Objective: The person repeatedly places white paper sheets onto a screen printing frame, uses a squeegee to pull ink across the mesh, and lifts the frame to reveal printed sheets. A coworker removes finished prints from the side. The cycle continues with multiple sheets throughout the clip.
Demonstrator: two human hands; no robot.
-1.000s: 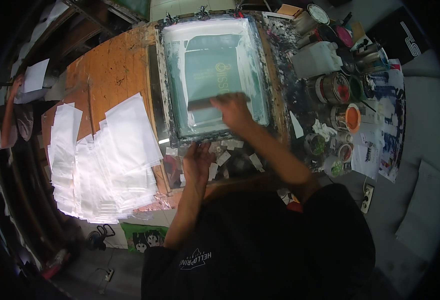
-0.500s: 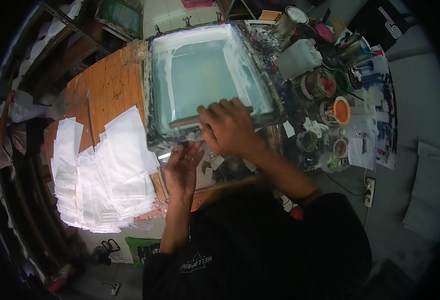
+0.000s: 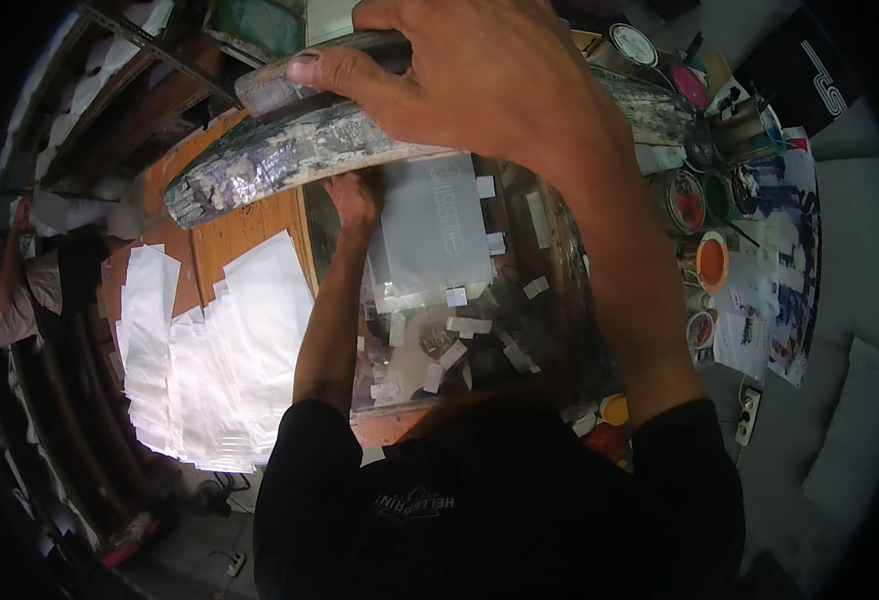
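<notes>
Raised close in front of me is a screen-printing frame [image 3: 260,165], its near edge crusted with dried ink. My right hand [image 3: 500,90] grips this edge together with a squeegee [image 3: 285,92] lying along it. Below the frame, a pale translucent plastic sheet [image 3: 430,225] with faint pale lettering lies flat on the printing bed. My left hand [image 3: 356,205] reaches under the frame to the sheet's left edge. Its fingers are bent there, partly in the frame's shadow. The far end of the sheet is hidden behind the frame.
White plastic bags [image 3: 230,370] lie fanned in a pile on the orange wooden table at left. Small white tape pieces [image 3: 453,352] dot the bed's near part. Open ink pots [image 3: 712,260] and cans stand at right. A power strip [image 3: 749,415] lies on the floor; a person [image 3: 35,285] is at far left.
My right hand has lifted the frame's near edge up toward me, with the squeegee. The sheet beneath has come into view. My left hand has moved forward under the frame.
</notes>
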